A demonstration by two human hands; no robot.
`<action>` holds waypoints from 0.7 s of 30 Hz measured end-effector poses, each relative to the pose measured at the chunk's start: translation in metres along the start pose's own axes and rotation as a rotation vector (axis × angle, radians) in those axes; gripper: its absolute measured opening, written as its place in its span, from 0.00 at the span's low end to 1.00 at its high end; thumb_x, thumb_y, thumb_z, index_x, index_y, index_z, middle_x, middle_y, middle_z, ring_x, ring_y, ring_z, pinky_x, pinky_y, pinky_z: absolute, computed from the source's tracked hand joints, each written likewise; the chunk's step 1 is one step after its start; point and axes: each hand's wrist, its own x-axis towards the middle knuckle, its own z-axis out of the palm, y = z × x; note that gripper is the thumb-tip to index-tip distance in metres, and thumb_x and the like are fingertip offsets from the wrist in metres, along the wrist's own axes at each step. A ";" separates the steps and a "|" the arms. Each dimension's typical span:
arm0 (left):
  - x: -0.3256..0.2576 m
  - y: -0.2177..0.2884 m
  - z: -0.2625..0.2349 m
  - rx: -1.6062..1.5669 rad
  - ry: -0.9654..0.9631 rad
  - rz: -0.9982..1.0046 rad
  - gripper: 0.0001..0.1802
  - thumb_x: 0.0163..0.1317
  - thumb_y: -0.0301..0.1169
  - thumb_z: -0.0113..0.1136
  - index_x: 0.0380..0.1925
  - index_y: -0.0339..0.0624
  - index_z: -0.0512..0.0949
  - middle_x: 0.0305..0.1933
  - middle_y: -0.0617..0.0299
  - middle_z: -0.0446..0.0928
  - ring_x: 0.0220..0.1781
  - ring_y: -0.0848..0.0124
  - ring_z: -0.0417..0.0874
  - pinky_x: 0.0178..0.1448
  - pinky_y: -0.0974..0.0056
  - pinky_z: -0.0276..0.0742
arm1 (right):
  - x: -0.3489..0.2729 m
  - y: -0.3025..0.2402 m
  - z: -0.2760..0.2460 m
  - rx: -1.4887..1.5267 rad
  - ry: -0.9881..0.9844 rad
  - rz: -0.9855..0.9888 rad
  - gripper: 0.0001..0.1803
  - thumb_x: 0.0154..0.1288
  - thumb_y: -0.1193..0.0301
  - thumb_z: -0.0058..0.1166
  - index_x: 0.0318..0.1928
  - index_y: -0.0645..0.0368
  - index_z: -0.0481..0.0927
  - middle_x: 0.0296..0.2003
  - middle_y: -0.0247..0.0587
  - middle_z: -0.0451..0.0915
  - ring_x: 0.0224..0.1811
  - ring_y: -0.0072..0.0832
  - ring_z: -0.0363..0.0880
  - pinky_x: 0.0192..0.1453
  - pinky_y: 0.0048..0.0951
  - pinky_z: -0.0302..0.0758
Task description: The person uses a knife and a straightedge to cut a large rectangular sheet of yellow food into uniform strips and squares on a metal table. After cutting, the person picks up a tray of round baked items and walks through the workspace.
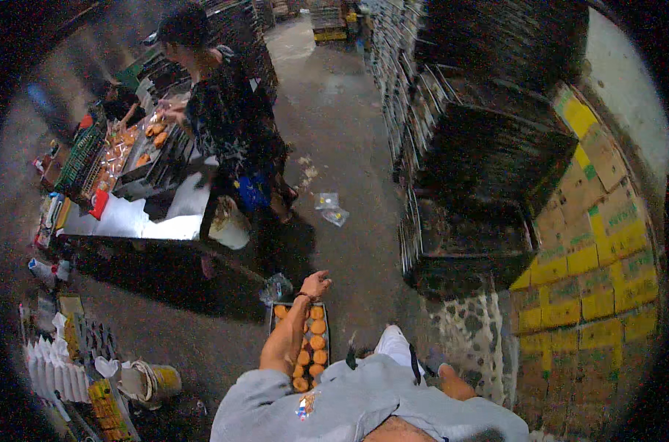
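Observation:
My left arm reaches forward, and my left hand hangs just past the far end of a long tray, a bracelet at its wrist. The fingers are loosely bent and a little apart, with nothing visible in them. Below that arm, the dark tray holds rows of round golden-brown buns; my forearm covers part of them. A crumpled clear plastic bag lies at the tray's far left corner. On the right, a bare part of my right arm shows beyond the grey sleeve; its fingers cannot be made out.
Left, a co-worker stands at a metal table with buns and a green crate. A white bucket stands beside it. Tall stacks of dark trays and cartons line the right. Plastic packets lie on the floor.

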 end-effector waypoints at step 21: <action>0.180 -0.076 0.007 -0.444 -0.071 -0.913 0.29 0.64 0.47 0.61 0.59 0.40 0.78 0.56 0.49 0.82 0.57 0.53 0.82 0.60 0.55 0.76 | 0.450 -0.666 -0.623 0.297 0.527 -1.677 0.56 0.59 0.49 0.64 0.76 0.66 0.48 0.76 0.54 0.52 0.79 0.43 0.49 0.80 0.37 0.50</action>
